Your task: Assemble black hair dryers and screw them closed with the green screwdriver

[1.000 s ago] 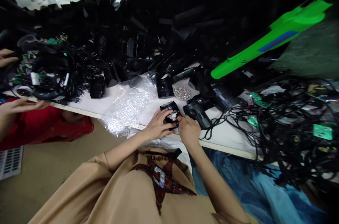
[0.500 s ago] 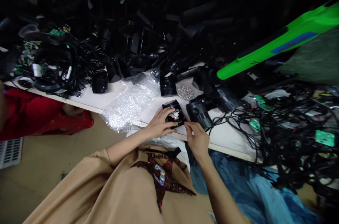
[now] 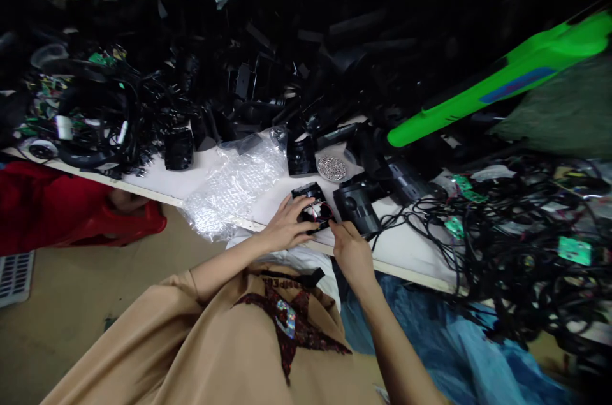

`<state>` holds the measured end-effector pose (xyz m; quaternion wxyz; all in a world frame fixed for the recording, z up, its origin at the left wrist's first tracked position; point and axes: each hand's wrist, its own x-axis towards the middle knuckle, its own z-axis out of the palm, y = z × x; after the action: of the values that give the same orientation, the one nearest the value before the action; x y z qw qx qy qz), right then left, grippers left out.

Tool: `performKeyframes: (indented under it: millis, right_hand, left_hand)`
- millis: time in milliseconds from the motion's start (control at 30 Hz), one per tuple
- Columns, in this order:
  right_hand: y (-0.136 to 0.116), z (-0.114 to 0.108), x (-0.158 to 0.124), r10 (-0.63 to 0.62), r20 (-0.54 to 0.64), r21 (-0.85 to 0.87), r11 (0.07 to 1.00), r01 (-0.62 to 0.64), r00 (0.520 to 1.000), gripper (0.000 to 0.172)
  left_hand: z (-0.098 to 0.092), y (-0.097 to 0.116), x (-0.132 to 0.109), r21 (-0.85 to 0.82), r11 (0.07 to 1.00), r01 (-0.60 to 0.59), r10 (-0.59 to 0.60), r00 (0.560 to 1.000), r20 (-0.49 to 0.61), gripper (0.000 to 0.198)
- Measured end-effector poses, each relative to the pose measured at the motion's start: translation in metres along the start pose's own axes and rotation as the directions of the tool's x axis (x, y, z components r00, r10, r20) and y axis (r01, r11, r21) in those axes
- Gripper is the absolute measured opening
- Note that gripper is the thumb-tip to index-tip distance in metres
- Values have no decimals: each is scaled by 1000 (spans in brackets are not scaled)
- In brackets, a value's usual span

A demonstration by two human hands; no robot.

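Observation:
My left hand (image 3: pixel 287 224) lies over a small black plastic housing (image 3: pixel 310 208), fingers spread across it and holding it on the white table (image 3: pixel 411 258). Thin red and white wires show inside the housing. My right hand (image 3: pixel 351 253) sits just below its right corner, fingertips close together at the edge. Whether those fingertips pinch anything is hidden. A larger black cylindrical device (image 3: pixel 356 207) stands just beyond my right fingers.
Bubble wrap (image 3: pixel 234 185) lies left of my hands, beside a dish of silver screws (image 3: pixel 331 168). Black plastic parts (image 3: pixel 268 73) are heaped behind them, and tangled cables with green circuit boards (image 3: pixel 507 233) lie right. A bright green handle (image 3: pixel 507 80) crosses the far right. A person in red (image 3: pixel 71 210) is at left.
My right hand has drawn back from the top of the housing to its lower right corner. A co-worker's hands at the left edge have gone from view. The whole view has shifted slightly.

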<state>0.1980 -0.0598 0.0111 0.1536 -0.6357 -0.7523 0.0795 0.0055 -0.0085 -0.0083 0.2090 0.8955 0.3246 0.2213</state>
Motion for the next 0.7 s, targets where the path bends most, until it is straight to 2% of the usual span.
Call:
performKeyframes:
  millis: [67,167,300,367,433,500,567,633,700]
  right_hand:
    - [-1,-2,-3,-20,2,-8,1000,20,1000,31]
    - [-3,-2,-9,-28,-67,-42,999,25,997,25]
    - [3,-8,-11,-17,-198,86,996,35,980,19]
    - [13,-15,-7,37,-283,112,994,-5,958,19]
    - [26,-21,0,105,-313,56,994,-92,944,27]
    - [38,-23,7,144,-229,-34,987,-156,963,45]
    - [47,-21,13,161,-82,-82,982,-168,983,61]
    - [51,-18,17,176,25,-92,981,-173,984,72]
    - [52,-18,19,190,53,-109,977,-183,980,76]
  left_hand:
    - [0,-1,-1,-5,1000,1,-1,1000,-8,28]
    - [1,-1,-3,-5,1000,3,-3,1000,-19,28]
    - [1,0,-3,-2,1000,9,-9,1000,-22,29]
    - [2,0,-4,-4,1000,3,-3,1000,-31,30]
    - [3,-1,-5,-6,1000,-11,11,999,-49,31]
    - [4,-2,-7,-8,1000,-29,28,997,-76,33]
    - [4,-3,-9,-16,999,-37,35,993,-116,38]
    - [5,-4,-12,-34,999,-24,17,985,-172,48]
    - [4,-5,-13,-63,998,14,-28,975,-222,61]
